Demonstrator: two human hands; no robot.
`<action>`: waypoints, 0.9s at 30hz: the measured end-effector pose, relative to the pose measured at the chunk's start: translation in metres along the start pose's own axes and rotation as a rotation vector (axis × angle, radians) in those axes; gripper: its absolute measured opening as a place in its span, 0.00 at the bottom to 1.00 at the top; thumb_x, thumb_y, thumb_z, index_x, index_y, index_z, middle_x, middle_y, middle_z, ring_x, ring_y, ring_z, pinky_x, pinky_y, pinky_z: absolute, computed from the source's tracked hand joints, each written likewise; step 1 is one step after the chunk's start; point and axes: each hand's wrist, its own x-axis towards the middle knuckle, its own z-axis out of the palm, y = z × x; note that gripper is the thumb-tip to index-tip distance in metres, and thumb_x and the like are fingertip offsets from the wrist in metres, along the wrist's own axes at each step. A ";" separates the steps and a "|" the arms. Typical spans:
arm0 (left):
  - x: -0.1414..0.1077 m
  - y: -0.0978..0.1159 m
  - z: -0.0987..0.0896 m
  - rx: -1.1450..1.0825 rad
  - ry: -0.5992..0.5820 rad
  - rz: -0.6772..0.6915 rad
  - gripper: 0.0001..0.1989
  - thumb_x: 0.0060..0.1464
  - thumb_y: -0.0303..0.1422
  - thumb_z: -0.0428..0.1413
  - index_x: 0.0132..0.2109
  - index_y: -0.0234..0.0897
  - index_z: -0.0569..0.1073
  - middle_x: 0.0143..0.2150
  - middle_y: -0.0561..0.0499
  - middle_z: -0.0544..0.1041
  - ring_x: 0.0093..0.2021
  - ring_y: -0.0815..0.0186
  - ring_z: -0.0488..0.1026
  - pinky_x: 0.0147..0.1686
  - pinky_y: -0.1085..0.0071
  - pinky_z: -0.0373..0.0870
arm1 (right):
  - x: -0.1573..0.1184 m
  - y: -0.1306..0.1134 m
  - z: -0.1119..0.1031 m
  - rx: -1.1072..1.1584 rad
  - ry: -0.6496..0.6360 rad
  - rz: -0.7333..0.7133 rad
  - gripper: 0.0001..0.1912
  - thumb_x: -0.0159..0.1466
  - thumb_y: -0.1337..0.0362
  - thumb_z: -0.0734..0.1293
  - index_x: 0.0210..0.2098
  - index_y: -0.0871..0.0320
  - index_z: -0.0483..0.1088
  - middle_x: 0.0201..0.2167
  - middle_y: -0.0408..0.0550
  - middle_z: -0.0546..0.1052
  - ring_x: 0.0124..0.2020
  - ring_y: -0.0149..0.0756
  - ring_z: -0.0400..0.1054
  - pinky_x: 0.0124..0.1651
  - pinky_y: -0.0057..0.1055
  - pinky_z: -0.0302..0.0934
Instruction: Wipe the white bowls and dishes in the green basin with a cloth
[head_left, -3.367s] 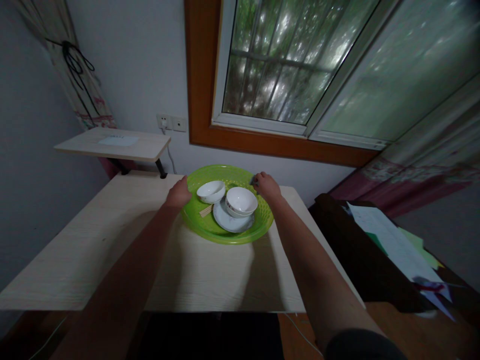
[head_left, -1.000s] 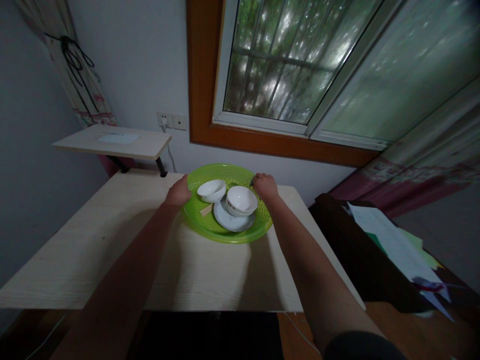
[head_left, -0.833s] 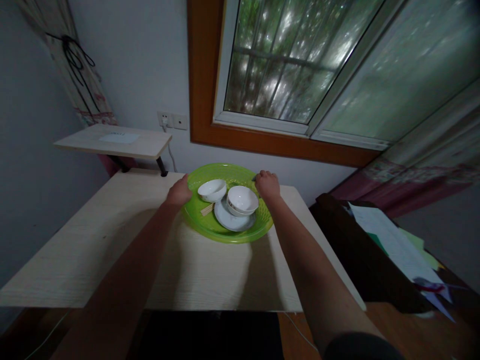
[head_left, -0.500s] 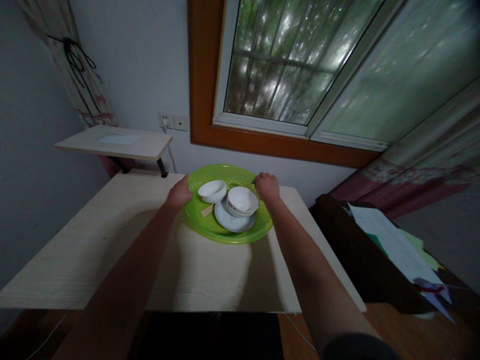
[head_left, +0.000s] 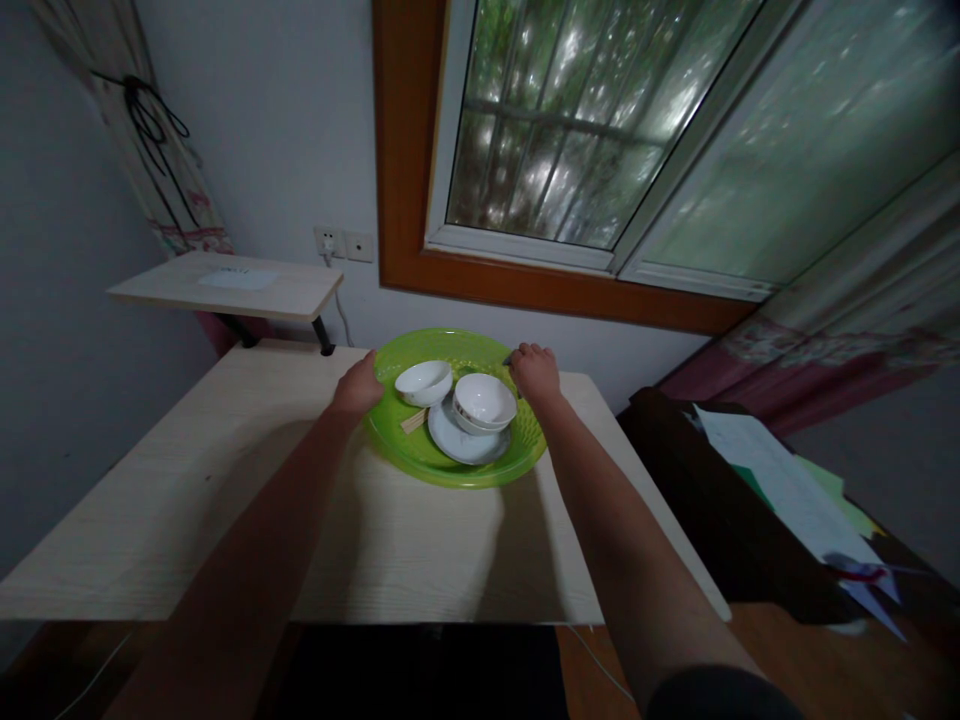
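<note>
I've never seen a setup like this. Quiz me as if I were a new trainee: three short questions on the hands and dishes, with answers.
1. True or false: the left hand is at the rim of the green basket.
2. Which is nearer the lone bowl?
A) the right hand
B) the left hand
3. Fill in: inside the basket, the stacked bowls stand on a ____.

Key: 1 true; 2 B; 3 plate.
</note>
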 end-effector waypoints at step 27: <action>0.000 0.002 0.000 0.003 0.002 -0.026 0.31 0.65 0.30 0.62 0.73 0.45 0.72 0.71 0.39 0.81 0.68 0.47 0.80 0.62 0.60 0.75 | -0.002 0.002 0.001 -0.008 -0.020 -0.012 0.19 0.79 0.67 0.61 0.57 0.63 0.83 0.57 0.66 0.83 0.60 0.50 0.73 0.58 0.41 0.57</action>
